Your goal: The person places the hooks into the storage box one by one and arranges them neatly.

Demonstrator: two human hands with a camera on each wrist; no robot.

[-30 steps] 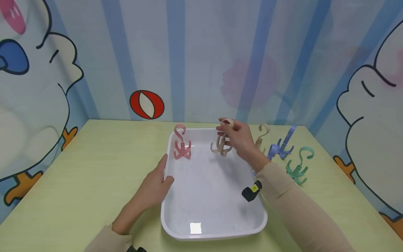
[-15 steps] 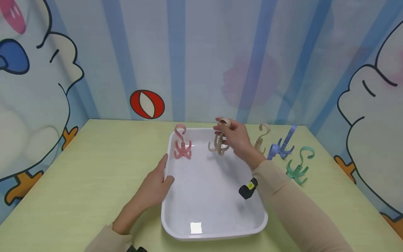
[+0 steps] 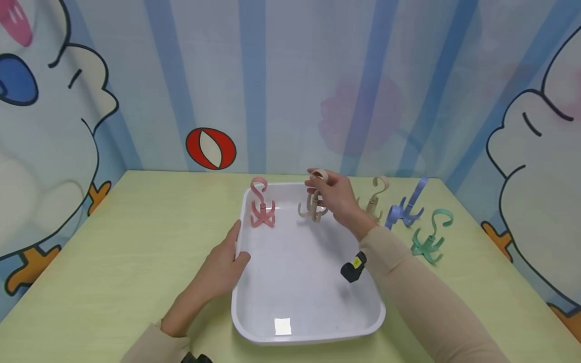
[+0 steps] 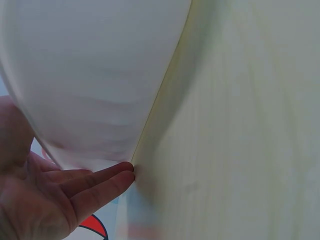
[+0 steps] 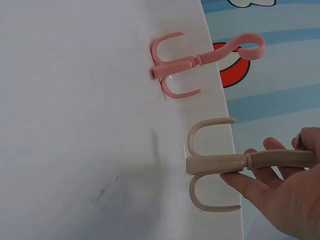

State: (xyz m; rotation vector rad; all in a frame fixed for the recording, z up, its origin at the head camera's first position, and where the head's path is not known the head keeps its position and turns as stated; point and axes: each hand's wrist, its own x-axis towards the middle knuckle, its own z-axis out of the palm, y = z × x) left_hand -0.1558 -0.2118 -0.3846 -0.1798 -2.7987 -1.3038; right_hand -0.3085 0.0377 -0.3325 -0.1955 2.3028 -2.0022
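Note:
My right hand [image 3: 338, 196] holds a beige claw-shaped hanging hook [image 3: 313, 207] by its upper curved part, with its prongs at the bottom, over the back of a white tray [image 3: 304, 282]. Whether those prongs touch the tray floor, I cannot tell. To its left a pink hanging hook [image 3: 263, 214] stands upright in the tray's back left corner; the right wrist view shows the pink hook [image 5: 175, 67] too. My left hand [image 3: 218, 267] grips the tray's left side, thumb over the rim, while the fingers [image 4: 102, 192] lie along its outer wall.
Right of the tray, on the pale yellow-green table [image 3: 136, 242], are another beige hook [image 3: 372, 204], partly hidden by my right arm, a blue-violet hook [image 3: 405, 212] lying tilted, and a green hook [image 3: 427, 246]. A patterned curtain [image 3: 290, 101] rises behind the table.
My right hand has shifted a little left with the beige hook, toward the pink one. The left hand has stayed on the tray's side.

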